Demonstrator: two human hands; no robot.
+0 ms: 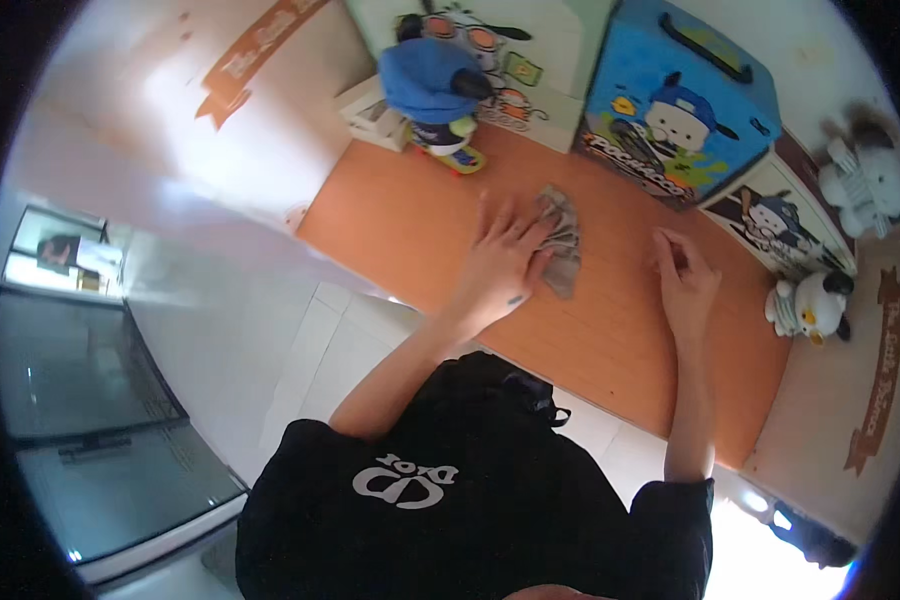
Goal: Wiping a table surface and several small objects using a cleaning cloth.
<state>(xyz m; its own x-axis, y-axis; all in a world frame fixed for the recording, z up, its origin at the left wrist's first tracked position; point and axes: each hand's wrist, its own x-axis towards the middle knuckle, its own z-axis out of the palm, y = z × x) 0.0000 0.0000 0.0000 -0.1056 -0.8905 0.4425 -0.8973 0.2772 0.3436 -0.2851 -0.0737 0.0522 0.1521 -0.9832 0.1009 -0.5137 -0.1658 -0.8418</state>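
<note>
A crumpled, pleated grey-brown cloth (564, 250) lies on the orange-brown wooden tabletop (410, 230). Over the wood just left of it is my left hand (500, 258), palm down, fingers spread and slightly blurred. Its index finger and thumb reach the cloth's left edge; whether they pinch it I cannot make out. A small blue-green mark shows on the back of this hand. Farther right, my right hand (686, 285) is held apart from the cloth, its fingers curled and brought together with nothing visible in them.
At the back stand a blue cartoon box (620, 90), a light green printed panel (545, 100) and a blue-capped figure (435, 85) on a skateboard. A framed cartoon picture (780, 225) leans at the right, beside a plush toy (810, 308). Another plush (865, 185) is higher up.
</note>
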